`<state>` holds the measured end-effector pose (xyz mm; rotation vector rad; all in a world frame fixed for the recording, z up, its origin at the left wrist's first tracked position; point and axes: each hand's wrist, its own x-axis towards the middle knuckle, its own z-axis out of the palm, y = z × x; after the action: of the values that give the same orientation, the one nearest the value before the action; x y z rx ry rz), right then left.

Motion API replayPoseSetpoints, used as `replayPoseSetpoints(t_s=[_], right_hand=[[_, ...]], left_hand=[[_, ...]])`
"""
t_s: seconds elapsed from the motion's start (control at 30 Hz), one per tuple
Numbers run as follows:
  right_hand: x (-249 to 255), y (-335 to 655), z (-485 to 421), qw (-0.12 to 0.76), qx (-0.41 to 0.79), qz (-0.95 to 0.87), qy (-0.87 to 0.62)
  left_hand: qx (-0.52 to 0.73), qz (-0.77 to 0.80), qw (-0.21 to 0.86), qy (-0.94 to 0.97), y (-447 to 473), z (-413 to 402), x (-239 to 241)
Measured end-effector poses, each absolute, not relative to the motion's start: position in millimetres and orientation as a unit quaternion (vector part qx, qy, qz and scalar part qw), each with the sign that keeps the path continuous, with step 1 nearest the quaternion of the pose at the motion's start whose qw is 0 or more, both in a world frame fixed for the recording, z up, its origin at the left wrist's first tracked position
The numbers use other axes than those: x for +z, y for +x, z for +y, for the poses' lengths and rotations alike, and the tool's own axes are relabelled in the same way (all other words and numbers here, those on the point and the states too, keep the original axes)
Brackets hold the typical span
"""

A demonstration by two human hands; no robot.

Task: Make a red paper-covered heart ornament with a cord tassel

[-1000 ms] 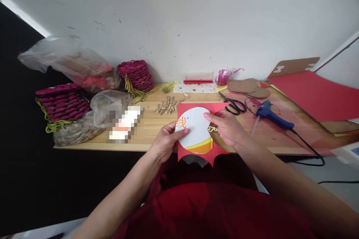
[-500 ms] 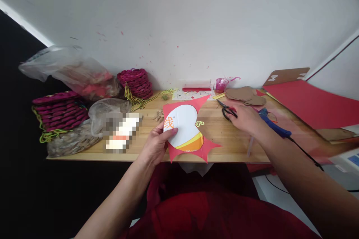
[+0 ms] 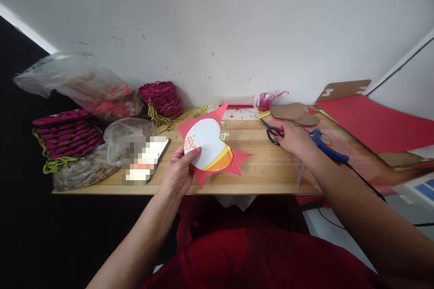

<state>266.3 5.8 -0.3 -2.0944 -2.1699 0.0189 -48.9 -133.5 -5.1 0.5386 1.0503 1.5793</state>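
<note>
My left hand is closed on the left edge of a heart-shaped white card, thumb on its face. Orange lettering and a yellow-orange band mark the card. Behind it sits red paper, whose jagged points stick out around the heart; both are held up over the front of the table. Farther right, my right hand has its fingers at the black handles of a pair of scissors, with the blades pointing to the back left. The palm side of that hand is hidden.
Brown cardboard shapes and a pink cup are by the wall. A blue-handled corded tool and a large red sheet lie right. Woven magenta baskets, plastic bags and a phone-like device occupy the left.
My left hand has moved left, and the heart card with the red paper has tilted anticlockwise. The right hand stays at the scissors, and the view has shifted slightly.
</note>
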Motion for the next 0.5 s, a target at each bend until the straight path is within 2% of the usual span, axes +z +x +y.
replayPoseSetpoints(t_s=[0.17, 0.27, 0.5], right_hand=[[3, 267, 5, 0.114, 0.057, -0.698, -0.705], [3, 269, 7, 0.18, 0.115, -0.677, -0.705], [10, 268, -5, 0.362, 0.382, -0.619, -0.583]], left_hand=[[0.675, 0.444, 0.552, 0.207, -48, -134, -6], [0.67, 0.45, 0.556, 0.199, -49, -135, -8], [0.659, 0.466, 0.558, 0.195, -49, -137, -7]])
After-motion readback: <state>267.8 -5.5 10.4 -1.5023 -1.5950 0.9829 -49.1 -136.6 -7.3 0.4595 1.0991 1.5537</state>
